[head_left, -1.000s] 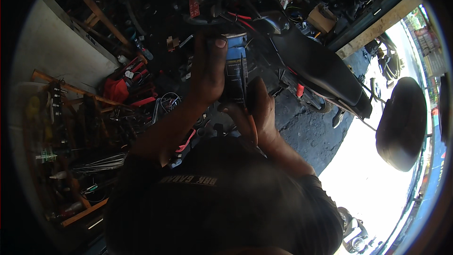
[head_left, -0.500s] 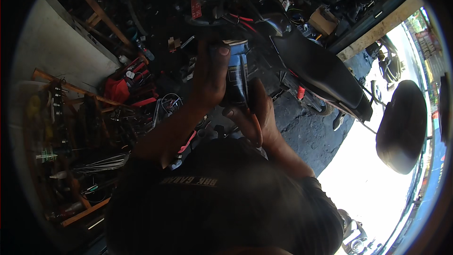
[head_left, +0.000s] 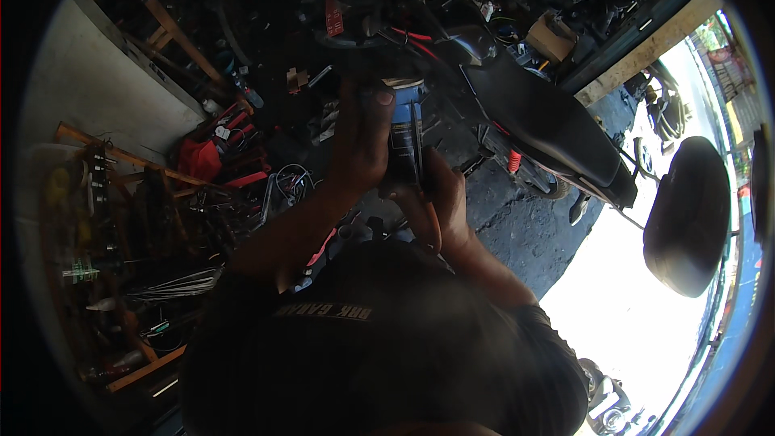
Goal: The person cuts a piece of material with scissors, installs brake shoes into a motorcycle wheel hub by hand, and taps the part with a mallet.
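In front of my chest my left hand (head_left: 367,133) is closed around a blue and dark cylindrical can (head_left: 406,117), its thumb against the upper side. The can's pale top rim faces away from me. My right hand (head_left: 446,194) grips an orange-handled cutting tool (head_left: 434,230), which resembles scissors or snips. Its narrow metal blade lies along the can's right side. Whether the blade cuts into the can I cannot tell. Shadow hides most of the left fingers and the can's lower end.
A motorcycle with a long black seat (head_left: 537,105) stands ahead to the right. A detached black seat (head_left: 688,218) is at the far right. On the left are a red toolbox (head_left: 246,169), a wooden rack (head_left: 145,371) of tools and coiled cables (head_left: 291,182). A cardboard box (head_left: 551,36) sits farther back.
The can has come slightly nearer to me. The blade has shifted a little left, and the orange handle has moved slightly left with my right hand.
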Motion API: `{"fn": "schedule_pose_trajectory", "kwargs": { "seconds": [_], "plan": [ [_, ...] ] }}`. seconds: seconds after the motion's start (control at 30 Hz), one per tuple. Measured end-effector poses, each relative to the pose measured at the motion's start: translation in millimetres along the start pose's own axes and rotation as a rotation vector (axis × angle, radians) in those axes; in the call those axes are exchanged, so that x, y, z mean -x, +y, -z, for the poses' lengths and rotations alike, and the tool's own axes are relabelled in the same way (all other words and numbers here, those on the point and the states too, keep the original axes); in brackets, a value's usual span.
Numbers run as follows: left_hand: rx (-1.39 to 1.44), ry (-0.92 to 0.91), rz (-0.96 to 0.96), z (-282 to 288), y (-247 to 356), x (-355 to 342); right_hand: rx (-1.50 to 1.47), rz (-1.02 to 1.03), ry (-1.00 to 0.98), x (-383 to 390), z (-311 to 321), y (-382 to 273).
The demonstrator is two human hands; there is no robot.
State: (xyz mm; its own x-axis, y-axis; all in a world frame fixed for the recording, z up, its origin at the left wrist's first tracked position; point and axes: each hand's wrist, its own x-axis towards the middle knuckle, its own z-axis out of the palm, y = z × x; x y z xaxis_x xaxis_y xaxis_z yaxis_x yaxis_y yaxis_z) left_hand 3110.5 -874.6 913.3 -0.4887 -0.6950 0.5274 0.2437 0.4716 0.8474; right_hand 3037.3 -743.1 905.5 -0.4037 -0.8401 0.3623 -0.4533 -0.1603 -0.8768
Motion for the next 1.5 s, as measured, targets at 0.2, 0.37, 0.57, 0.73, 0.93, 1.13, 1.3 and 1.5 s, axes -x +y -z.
{"fn": "schedule_pose_trajectory", "kwargs": {
  "seconds": [0.2,0.37,0.57,0.73,0.93,1.13,1.3,1.5],
  "plan": [
    [-0.077,0.038,-0.081,-1,-8,1,-0.119,-0.040,0.014,0,-6,15],
    [0.091,0.044,0.162,6,-11,2,-0.092,-0.093,-0.011,-5,-7,11],
    [-0.022,-0.006,0.151,11,-5,4,-0.046,-0.020,-0.028,-6,-8,-2],
    [0.021,-0.002,0.196,15,-5,6,-0.068,-0.035,-0.045,-1,-12,11],
    [-0.130,-0.045,0.030,28,-6,-2,-0.135,-0.061,-0.034,2,-10,4],
    [-0.226,-0.152,-0.056,42,-4,-9,-0.150,-0.254,-0.079,8,-6,-6],
    [-0.155,-0.070,0.044,33,-12,4,-0.001,-0.094,-0.037,4,-13,3],
    [-0.147,-0.023,0.098,27,-15,13,-0.004,0.023,-0.030,3,-16,9]
  ]
}}
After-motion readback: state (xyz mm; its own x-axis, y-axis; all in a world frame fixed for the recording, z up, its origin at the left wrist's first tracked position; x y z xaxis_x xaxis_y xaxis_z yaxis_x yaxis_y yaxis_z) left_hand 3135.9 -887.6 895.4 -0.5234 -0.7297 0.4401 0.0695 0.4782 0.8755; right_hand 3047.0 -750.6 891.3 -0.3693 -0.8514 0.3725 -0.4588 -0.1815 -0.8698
